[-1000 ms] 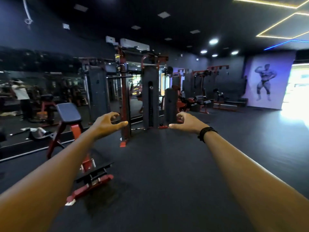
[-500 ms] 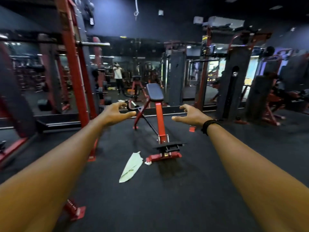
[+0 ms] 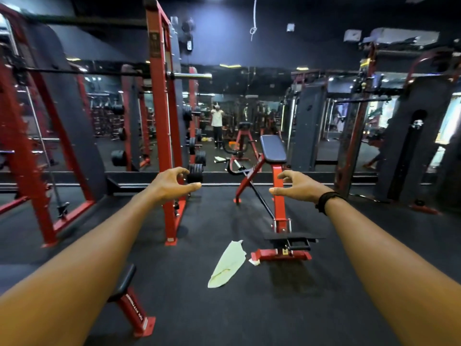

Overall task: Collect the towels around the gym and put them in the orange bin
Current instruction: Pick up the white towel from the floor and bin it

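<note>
A long pale green cloth towel (image 3: 227, 264) lies flat on the dark rubber floor (image 3: 249, 315), just left of the red metal bench's (image 3: 278, 203) foot, its long axis running from near-left to far-right. The left hand (image 3: 172, 186) and right hand (image 3: 298, 186) hover well above it, each grip loosely curled and holding nothing.
</note>
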Demonstrator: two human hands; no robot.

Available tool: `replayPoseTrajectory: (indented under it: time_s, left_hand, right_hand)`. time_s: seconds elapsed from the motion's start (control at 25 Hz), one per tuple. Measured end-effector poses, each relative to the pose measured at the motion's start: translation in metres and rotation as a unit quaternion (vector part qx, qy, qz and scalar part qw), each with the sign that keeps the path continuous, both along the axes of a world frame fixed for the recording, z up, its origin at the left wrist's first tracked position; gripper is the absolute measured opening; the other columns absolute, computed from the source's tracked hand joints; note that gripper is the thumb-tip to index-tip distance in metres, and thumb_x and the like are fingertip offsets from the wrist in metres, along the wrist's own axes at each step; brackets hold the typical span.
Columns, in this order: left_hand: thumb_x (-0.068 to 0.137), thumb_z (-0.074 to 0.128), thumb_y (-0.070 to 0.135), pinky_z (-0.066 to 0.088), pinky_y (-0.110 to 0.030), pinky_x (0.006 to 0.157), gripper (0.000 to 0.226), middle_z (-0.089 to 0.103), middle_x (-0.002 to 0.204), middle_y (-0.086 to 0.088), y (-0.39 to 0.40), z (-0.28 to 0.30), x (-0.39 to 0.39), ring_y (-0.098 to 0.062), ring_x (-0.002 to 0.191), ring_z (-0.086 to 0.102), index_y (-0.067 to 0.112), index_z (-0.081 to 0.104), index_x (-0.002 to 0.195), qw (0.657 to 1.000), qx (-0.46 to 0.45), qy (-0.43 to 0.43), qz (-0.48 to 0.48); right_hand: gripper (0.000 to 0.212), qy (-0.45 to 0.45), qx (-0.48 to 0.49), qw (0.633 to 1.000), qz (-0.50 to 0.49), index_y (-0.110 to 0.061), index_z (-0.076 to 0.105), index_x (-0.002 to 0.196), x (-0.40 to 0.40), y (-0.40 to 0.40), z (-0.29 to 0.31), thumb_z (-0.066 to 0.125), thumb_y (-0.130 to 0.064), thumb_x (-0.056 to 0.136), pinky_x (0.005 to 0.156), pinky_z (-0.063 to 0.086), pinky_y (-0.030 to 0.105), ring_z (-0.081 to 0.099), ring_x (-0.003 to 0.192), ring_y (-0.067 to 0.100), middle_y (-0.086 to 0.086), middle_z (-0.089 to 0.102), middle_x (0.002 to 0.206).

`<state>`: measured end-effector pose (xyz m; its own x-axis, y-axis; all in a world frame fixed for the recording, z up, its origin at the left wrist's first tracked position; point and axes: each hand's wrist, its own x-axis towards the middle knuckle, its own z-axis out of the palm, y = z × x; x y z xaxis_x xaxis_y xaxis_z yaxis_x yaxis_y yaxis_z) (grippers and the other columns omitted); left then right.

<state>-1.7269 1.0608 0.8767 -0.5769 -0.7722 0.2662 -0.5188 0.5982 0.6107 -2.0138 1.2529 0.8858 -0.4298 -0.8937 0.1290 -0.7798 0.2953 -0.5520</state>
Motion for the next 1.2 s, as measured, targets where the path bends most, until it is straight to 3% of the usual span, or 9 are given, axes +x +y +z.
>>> replayPoseTrajectory:
  time_s: [0.28, 0.48, 0.76, 0.96, 1.12, 1.2]
  left_hand:
    - [0.078, 0.068, 0.055, 0.041, -0.039, 0.104, 0.072, 0.047, 0.142, -0.009, -0.094, 0.018, -0.081, -0.024, 0.129, 0.047, 0.020, 0.047, 0.137, 1.000, -0.011, -0.008, 0.023]
    - [0.079, 0.067, 0.054, 0.041, -0.037, 0.103, 0.070, 0.047, 0.142, -0.008, -0.163, 0.030, -0.141, -0.024, 0.127, 0.048, 0.020, 0.047, 0.137, 0.999, -0.004, 0.000, 0.039]
    - [0.079, 0.069, 0.053, 0.042, -0.035, 0.100, 0.072, 0.048, 0.142, -0.006, -0.263, 0.003, -0.191, -0.022, 0.125, 0.050, 0.020, 0.046, 0.138, 0.999, 0.022, 0.002, 0.049]
    - [0.078, 0.068, 0.054, 0.041, -0.036, 0.100, 0.071, 0.047, 0.142, -0.006, -0.369, -0.008, -0.224, -0.023, 0.128, 0.047, 0.022, 0.047, 0.137, 0.998, 0.027, 0.016, 0.049]
    - [0.078, 0.068, 0.056, 0.043, -0.030, 0.091, 0.068, 0.048, 0.141, -0.005, -0.469, -0.006, -0.256, -0.023, 0.125, 0.050, 0.023, 0.050, 0.134, 0.997, 0.053, 0.043, 0.030]
    - [0.074, 0.070, 0.058, 0.044, -0.034, 0.096, 0.070, 0.049, 0.140, -0.005, -0.518, -0.002, -0.272, -0.022, 0.125, 0.050, 0.024, 0.051, 0.133, 0.996, 0.072, 0.048, 0.024]
  right_hand:
    - [0.060, -0.007, -0.025, 0.999, 0.030, -0.017, 0.050, 0.128, -0.098, -0.102, 0.023, 0.070, -0.046, 0.080, 0.093, 0.048, 0.033, 0.053, 0.110, 0.018, 0.008, 0.051, 0.131]
    - [0.070, 0.005, -0.025, 0.999, 0.041, -0.013, 0.045, 0.137, -0.158, -0.184, 0.034, 0.067, -0.050, 0.082, 0.095, 0.039, 0.025, 0.050, 0.121, 0.019, 0.008, 0.051, 0.135]
    - [0.074, -0.014, -0.024, 0.999, 0.039, -0.016, 0.047, 0.135, -0.211, -0.295, 0.008, 0.066, -0.058, 0.077, 0.105, 0.043, 0.038, 0.054, 0.120, 0.020, 0.006, 0.054, 0.135]
    - [0.083, -0.017, -0.032, 0.999, 0.035, -0.017, 0.052, 0.130, -0.248, -0.391, -0.003, 0.068, -0.067, 0.066, 0.105, 0.043, 0.038, 0.054, 0.120, 0.019, 0.005, 0.055, 0.134]
    - [0.076, -0.022, -0.021, 0.999, 0.026, -0.015, 0.046, 0.136, -0.278, -0.481, 0.004, 0.068, -0.056, 0.077, 0.102, 0.042, 0.033, 0.050, 0.124, 0.021, 0.009, 0.051, 0.138]
    - [0.078, -0.031, -0.023, 0.999, 0.013, -0.015, 0.045, 0.137, -0.292, -0.525, 0.010, 0.068, -0.057, 0.076, 0.100, 0.041, 0.031, 0.050, 0.122, 0.021, 0.009, 0.051, 0.137]
